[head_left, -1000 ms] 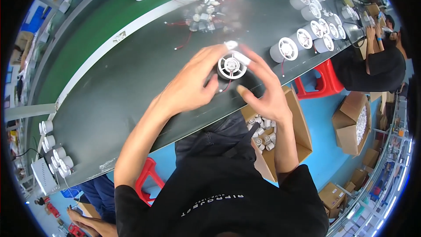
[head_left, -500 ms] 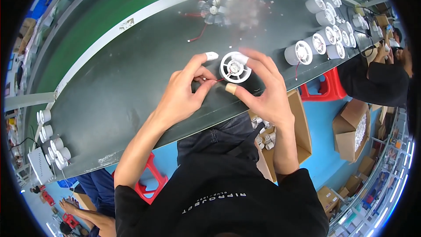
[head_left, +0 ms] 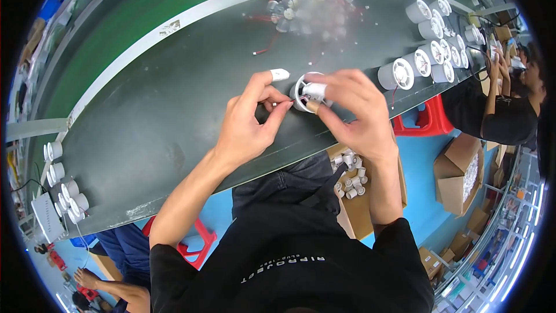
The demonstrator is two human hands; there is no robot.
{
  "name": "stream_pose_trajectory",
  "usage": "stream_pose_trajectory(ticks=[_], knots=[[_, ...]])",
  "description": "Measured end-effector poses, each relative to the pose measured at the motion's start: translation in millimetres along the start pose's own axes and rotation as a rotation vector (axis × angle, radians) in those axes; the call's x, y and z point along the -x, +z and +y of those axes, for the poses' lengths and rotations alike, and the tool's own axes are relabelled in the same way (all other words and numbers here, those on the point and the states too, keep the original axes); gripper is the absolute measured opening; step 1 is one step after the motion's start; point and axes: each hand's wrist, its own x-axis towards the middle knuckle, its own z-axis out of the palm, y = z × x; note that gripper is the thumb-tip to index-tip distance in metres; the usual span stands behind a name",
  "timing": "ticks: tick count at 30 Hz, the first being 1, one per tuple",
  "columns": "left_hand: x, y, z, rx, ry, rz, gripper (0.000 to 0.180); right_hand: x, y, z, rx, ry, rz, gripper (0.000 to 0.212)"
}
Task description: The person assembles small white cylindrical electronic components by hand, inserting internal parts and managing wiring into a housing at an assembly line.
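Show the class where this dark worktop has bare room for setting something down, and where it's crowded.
Bare: the wide stretch bordered by the left hand, the white edge strip and the far-left cups. Crowded: the top middle, under wired parts, and the right end, packed with white cups.

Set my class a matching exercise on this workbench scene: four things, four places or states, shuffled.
Things:
1. Left hand
2. Right hand
3. Wired parts
4. Stools

Places or states:
A. heaped on the table, beyond the hands
B. red, lower than the tabletop
C. fingers over a white cup
D. pinching a thin lead

Pairs: 1-D, 2-C, 3-A, 4-B
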Motion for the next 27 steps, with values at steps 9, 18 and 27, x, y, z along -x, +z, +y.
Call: stream_pose_trajectory(ticks=[9,18,27], knots=[[-3,-4,0,-0.135,0.217,-0.063,0.06,0,16,1,0.017,-0.017,-0.021,0.019],[-5,7,-3,0.016,0.081,-0.044,0.088,15,25,-9,-0.003,0.425,0.157,0.02],[-4,5,2,0.003,0.106,-0.063,0.102,7,27,-13,-0.144,0.241,0.121,0.037]])
